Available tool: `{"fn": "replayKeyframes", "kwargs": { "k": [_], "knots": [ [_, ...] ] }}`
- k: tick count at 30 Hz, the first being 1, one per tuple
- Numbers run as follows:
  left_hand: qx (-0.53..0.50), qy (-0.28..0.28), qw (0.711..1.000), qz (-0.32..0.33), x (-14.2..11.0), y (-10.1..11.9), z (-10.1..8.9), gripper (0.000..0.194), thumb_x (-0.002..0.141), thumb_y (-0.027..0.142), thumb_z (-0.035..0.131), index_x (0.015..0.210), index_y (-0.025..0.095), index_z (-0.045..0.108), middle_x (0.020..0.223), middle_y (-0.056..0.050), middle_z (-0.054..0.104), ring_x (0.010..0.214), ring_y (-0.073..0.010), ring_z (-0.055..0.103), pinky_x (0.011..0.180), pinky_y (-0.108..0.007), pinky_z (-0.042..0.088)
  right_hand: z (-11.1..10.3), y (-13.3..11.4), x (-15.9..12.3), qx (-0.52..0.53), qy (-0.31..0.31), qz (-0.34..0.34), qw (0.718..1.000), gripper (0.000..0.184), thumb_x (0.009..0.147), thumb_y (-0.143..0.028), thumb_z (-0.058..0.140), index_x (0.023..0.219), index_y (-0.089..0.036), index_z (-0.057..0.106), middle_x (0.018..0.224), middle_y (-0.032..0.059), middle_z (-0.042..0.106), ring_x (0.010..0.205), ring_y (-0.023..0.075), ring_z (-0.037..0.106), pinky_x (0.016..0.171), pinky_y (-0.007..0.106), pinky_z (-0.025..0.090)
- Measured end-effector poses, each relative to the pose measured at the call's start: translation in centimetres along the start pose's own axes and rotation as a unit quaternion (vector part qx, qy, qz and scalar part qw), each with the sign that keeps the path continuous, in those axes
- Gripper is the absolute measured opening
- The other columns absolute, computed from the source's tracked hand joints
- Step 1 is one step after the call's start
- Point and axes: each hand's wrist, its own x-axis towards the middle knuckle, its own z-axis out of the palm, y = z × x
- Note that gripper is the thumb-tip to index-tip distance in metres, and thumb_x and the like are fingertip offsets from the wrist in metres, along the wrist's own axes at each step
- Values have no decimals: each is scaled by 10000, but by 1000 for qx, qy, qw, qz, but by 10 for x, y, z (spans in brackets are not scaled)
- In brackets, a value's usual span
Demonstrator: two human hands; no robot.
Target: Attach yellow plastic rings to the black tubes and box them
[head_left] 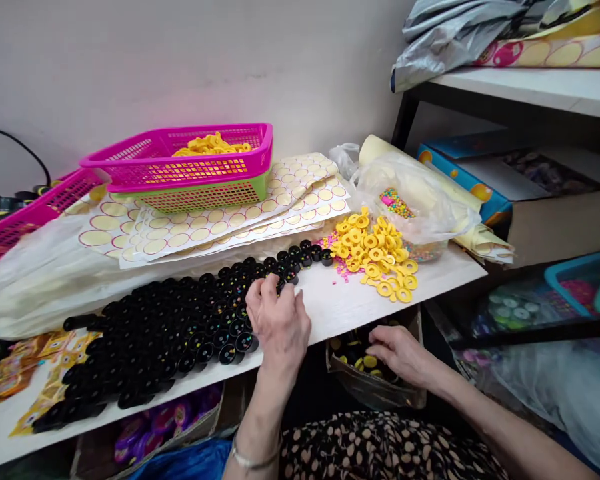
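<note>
Many small round black cups (180,327) stand packed together on the white table, several with coloured beads inside. My left hand (280,323) is over their right end, its curled fingers closed around a black cup that they mostly hide. Lower to the right, my right hand (403,353) hovers over a box (380,393) below the table edge, fingers loosely bent and apart with nothing visible between them. Inside that box lie black pieces with yellow tops (369,362). A heap of yellow rings (375,253) lies on the table, beside scattered pink beads (343,267).
Stacked pink and green baskets (190,173) holding yellow pieces sit on sticker sheets (205,230) at the back. A plastic bag with beads (410,200) lies right of the rings. Purple items (165,420) fill a box underneath. A shelf (530,83) stands at right.
</note>
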Motion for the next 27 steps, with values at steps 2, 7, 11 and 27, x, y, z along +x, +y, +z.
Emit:
{"fn": "replayKeyframes", "kwargs": {
  "k": [2, 7, 11, 27],
  "knots": [
    [109, -6, 994, -10, 16, -15, 23, 133, 769, 206, 530, 790, 183, 660, 1115, -124, 528, 1144, -348, 345, 881, -540, 338, -9, -24, 17, -59, 49, -68, 995, 211, 864, -259, 435, 733, -185, 582, 690, 11, 551, 652, 137, 498, 603, 251, 355],
    [212, -48, 975, -33, 27, -34, 48, 186, 722, 304, 592, 803, 153, 663, 1155, -149, 496, 1143, -373, 324, 831, -507, 369, -9, -50, 83, -234, 188, -110, 947, 157, 839, -152, 446, 792, -178, 593, 831, 69, 551, 786, 183, 465, 653, 288, 328],
    [247, -71, 966, -10, 29, -34, 55, 207, 715, 301, 587, 826, 142, 659, 1172, -163, 475, 1158, -374, 318, 832, -503, 360, 3, -44, 116, -349, 185, -128, 910, 137, 765, -95, 494, 758, -171, 608, 837, 87, 549, 799, 214, 429, 635, 320, 287],
    [-63, -127, 990, -8, -24, -19, 71, 103, 646, 149, 569, 742, 180, 584, 731, -20, 617, 742, -178, 569, 689, -309, 431, 3, -20, 54, -206, 144, -206, 946, 208, 847, -136, 418, 795, -170, 617, 798, 52, 593, 761, 166, 477, 709, 311, 321]
  ]
}}
